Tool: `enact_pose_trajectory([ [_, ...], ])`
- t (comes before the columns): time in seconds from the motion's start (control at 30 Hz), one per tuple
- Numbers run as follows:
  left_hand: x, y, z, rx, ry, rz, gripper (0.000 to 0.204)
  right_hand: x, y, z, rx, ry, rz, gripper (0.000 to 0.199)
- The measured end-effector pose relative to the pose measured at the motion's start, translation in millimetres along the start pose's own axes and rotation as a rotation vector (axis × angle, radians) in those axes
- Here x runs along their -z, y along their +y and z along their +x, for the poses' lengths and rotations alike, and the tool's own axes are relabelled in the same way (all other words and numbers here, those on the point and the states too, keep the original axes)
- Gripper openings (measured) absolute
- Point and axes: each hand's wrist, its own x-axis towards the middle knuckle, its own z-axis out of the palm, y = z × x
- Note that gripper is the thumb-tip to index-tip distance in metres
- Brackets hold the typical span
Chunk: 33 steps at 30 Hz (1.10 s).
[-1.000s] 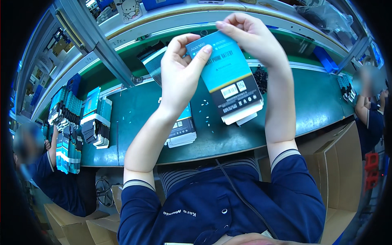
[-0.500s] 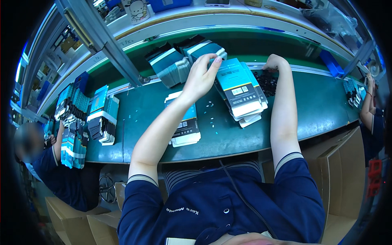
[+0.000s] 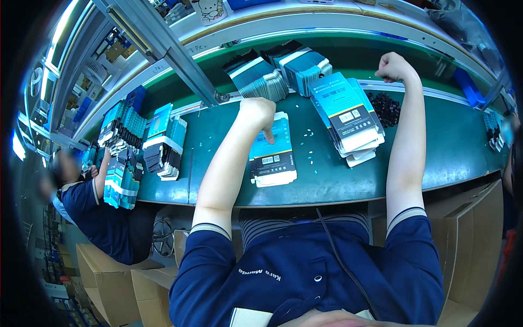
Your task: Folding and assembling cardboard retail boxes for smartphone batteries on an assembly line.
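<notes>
Carton (image 3: pixel 277 162) now under left grip (image 3: pixel 259 114)

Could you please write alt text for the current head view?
A person's left hand is over a flat teal carton on a green table; the curled right hand is near a heap of black parts. Between the hands lies a carton stack, with banded bundles farther back.

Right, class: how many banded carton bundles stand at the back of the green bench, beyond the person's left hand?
2. The left bundle is just beyond the left hand; the right bundle sits beside it. More could be hidden behind.
</notes>
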Motion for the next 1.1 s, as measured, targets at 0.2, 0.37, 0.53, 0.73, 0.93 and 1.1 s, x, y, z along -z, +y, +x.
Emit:
enact_pose_trajectory([
  [0.2, -1.7, 5.9, -0.2, 0.007, 0.111, 0.032, 0.080, 16.5, -50.6, -40.2, 0.231, 0.247, -0.025, 0.021],
  [0.37, 16.2, -3.7, -33.2, -0.146, 0.246, -0.220, 0.057, 7.5, -95.6, -73.5, 0.541, 0.370, 0.090, 0.020],
  [0.53, 31.4, -35.2, -63.1, -0.415, 0.621, -0.803, 0.028, -10.5, -130.9, -110.0, 0.782, 0.034, 0.538, 0.020],
  [0.73, 44.4, -21.2, -86.3, -0.526, 0.871, -1.445, 0.026, -59.7, -170.2, -135.5, 0.962, 0.135, 0.714, 0.012],
  [0.93, 46.9, -1.7, -95.8, -0.647, 0.962, -1.825, 0.033, -68.8, -179.8, -141.1, 1.011, 0.323, 0.918, 0.035],
  [1.1, 47.1, 13.2, -101.9, -0.670, 1.104, -1.741, 0.034, -71.5, -181.6, -142.3, 1.078, 0.418, 0.877, 0.043],
])
